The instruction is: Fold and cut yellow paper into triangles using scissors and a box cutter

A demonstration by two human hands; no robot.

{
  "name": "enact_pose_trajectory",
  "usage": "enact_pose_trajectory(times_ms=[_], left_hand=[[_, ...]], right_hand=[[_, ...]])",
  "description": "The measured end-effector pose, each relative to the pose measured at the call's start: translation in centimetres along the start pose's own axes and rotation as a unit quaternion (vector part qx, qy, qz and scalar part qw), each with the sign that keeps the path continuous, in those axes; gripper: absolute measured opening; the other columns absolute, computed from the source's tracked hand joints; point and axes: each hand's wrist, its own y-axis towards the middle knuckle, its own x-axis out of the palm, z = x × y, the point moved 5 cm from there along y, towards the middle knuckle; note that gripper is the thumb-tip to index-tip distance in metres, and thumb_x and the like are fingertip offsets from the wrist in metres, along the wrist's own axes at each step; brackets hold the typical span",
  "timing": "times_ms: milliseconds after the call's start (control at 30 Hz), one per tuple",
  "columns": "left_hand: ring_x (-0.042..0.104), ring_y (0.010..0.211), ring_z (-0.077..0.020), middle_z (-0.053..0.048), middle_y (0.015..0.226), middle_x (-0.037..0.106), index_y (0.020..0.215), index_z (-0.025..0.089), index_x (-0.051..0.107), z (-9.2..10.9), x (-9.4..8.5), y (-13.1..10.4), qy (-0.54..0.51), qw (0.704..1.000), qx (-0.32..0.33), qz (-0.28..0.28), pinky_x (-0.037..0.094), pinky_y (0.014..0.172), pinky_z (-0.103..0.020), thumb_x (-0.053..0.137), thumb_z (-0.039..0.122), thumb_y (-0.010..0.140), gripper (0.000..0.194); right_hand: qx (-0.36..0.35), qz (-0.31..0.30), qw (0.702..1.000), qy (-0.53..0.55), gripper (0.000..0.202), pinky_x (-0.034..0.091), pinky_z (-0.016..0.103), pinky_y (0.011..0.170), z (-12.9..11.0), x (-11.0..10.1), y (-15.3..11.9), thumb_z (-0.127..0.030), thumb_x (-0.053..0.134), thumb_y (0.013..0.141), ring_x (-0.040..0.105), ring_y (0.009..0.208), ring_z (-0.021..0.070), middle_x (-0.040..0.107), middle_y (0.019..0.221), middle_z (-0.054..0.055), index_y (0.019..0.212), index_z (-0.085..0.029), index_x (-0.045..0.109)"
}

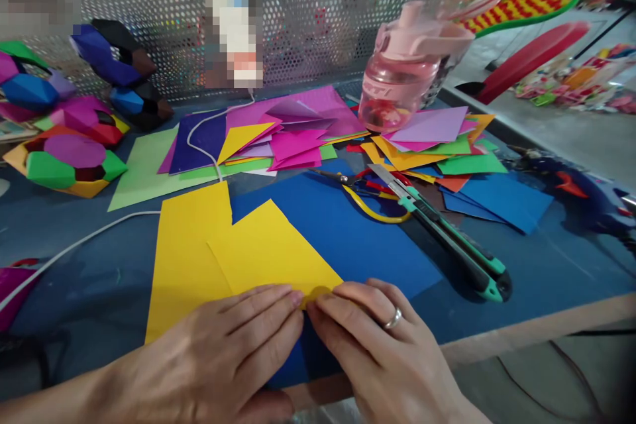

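Note:
A yellow sheet of paper (268, 245) lies under my hands near the table's front edge, overlapping another yellow sheet (183, 245) at its left. My left hand (238, 344) has its fingers pressed together along the paper's near edge, thumb tucked below. Fingertips of my right hand (382, 338), which wears a ring, pinch the same edge at its right corner. Both hands' fingertips nearly meet there. Beneath the yellow paper is a large blue sheet (348, 225). Beyond it rest yellow-handled scissors (377, 212) and a green and black utility knife (447, 238) with its blade showing.
Colourful paper pieces (298, 139) are heaped behind, beside a pink bottle (397, 79). Folded paper shapes (74, 152) stand at the left, near a white cable (99, 235). A blue glue gun (581, 192) lies at the right. A perforated metal panel (308, 13) closes the back.

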Motion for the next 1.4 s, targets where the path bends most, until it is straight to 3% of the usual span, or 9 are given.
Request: enact_pose_trajectory(times_ms=[200, 500, 767, 933, 1133, 1267, 1400], left_hand=[[0.05, 0.133, -0.0242, -0.011, 0.131, 0.065, 0.123, 0.007, 0.06, 0.1, -0.2, 0.4, -0.003, 1.0, 0.008, 0.006, 0.034, 0.119, -0.035, 0.04, 0.033, 0.104, 0.038], [0.052, 0.132, -0.0259, -0.014, 0.133, 0.064, 0.125, 0.005, 0.059, -0.1, -0.3, 0.6, -0.029, 0.999, 0.014, -0.02, 0.04, 0.115, -0.035, 0.045, 0.031, 0.101, 0.038], [0.044, 0.14, -0.0237, -0.015, 0.135, 0.062, 0.125, 0.005, 0.06, -0.1, -0.2, 0.5, -0.05, 0.999, 0.006, -0.02, 0.035, 0.118, -0.033, 0.047, 0.032, 0.101, 0.039], [0.042, 0.141, -0.0235, -0.017, 0.137, 0.061, 0.127, 0.004, 0.059, -0.1, -0.4, 0.4, -0.053, 0.998, 0.002, -0.016, 0.034, 0.119, -0.032, 0.047, 0.032, 0.1, 0.041], [0.046, 0.138, -0.0269, -0.019, 0.136, 0.061, 0.131, 0.0, 0.053, -0.1, -0.5, 0.4, -0.056, 0.997, 0.027, -0.034, 0.04, 0.116, -0.036, 0.048, 0.036, 0.1, 0.048], [0.051, 0.135, -0.0287, -0.021, 0.132, 0.063, 0.129, -0.002, 0.054, -0.1, -0.8, 0.8, -0.041, 0.998, 0.037, -0.033, 0.041, 0.115, -0.038, 0.049, 0.041, 0.099, 0.052], [0.055, 0.13, -0.0326, -0.022, 0.131, 0.064, 0.128, -0.001, 0.056, 0.3, -0.9, 0.7, 0.006, 0.998, 0.05, -0.036, 0.047, 0.11, -0.041, 0.048, 0.049, 0.098, 0.059]], right_hand=[[-0.001, 0.0, 1.0, 0.005, 0.034, 0.04, 0.033, 0.097, 0.0, -0.4, 0.0, -0.016, 0.041, 0.102, 0.062, 0.104, 0.0167, 0.076, 0.101, 0.0, 0.098, -0.018, 0.074], [0.057, 0.004, 0.998, 0.003, 0.029, 0.039, 0.037, 0.103, 1.7, -1.7, -2.7, -0.014, 0.046, 0.099, 0.063, 0.105, 0.0195, 0.076, 0.104, 0.001, 0.103, -0.017, 0.074], [0.066, -0.002, 0.998, -0.017, 0.029, 0.049, 0.037, 0.096, 2.9, -4.0, -4.2, -0.005, 0.053, 0.09, 0.066, 0.106, 0.0206, 0.076, 0.106, 0.003, 0.105, -0.018, 0.074], [0.064, 0.025, 0.998, -0.014, 0.031, 0.054, 0.036, 0.092, 2.2, -4.9, -3.7, -0.006, 0.051, 0.09, 0.068, 0.103, 0.0208, 0.077, 0.103, 0.003, 0.102, -0.022, 0.074], [-0.04, -0.014, 0.999, -0.005, 0.034, 0.046, 0.029, 0.106, -0.5, -1.4, -1.7, -0.015, 0.04, 0.101, 0.064, 0.113, 0.0144, 0.072, 0.123, 0.002, 0.119, -0.016, 0.069], [-0.039, -0.024, 0.999, -0.008, 0.037, 0.041, 0.029, 0.109, -1.0, 0.3, -1.3, -0.015, 0.036, 0.102, 0.063, 0.114, 0.0148, 0.07, 0.125, 0.001, 0.114, -0.015, 0.071], [-0.037, -0.007, 0.999, -0.014, 0.04, 0.042, 0.029, 0.105, -1.1, 0.4, -1.3, -0.012, 0.034, 0.102, 0.066, 0.108, 0.0151, 0.073, 0.118, 0.002, 0.104, -0.015, 0.073]])
